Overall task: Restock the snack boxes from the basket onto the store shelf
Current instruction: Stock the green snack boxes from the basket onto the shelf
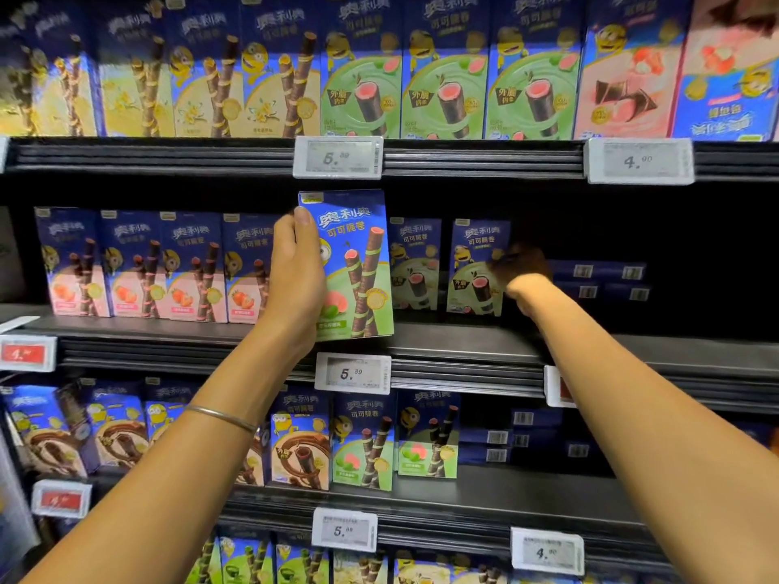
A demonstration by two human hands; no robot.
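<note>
Left hand [295,271] grips the snack box [358,267] by its left edge, thumb on the front face; box upright at the front lip of the middle shelf [463,343]. Thin card carton: likely light, fairly stiff, glossy, corners crushable; best taken by the long side edges with a gentle squeeze. Right hand [520,271] reaches deep into the shelf beside a standing green box [478,267]; blurred, its grip cannot be told. Strawberry boxes [139,267] crowd the left. Flat-stacked boxes [598,280] lie far right. Price tag [353,373] below. Basket not in view
</note>
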